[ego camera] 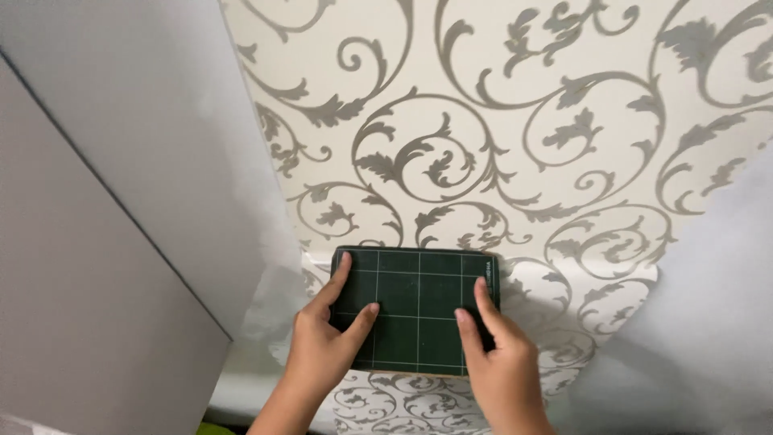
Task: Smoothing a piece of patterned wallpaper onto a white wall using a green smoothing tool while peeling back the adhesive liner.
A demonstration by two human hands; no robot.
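Observation:
A small dark green cutting mat point(419, 298) with a white grid lies flat against cream wallpaper point(499, 137) patterned with grey scrolls. My left hand point(326, 342) grips the mat's left side, thumb and fingers spread over its face. My right hand point(499, 362) presses on its right side, with the index finger pointing up near the right edge. Both hands hold the mat against the paper. The mat's lower edge shows a thin tan border.
A plain grey-white panel point(105, 201) with a dark diagonal seam fills the left. A bare pale wall area point(708, 322) lies at the right, beside the wallpaper's edge. A white ledge point(241, 395) runs below the hands.

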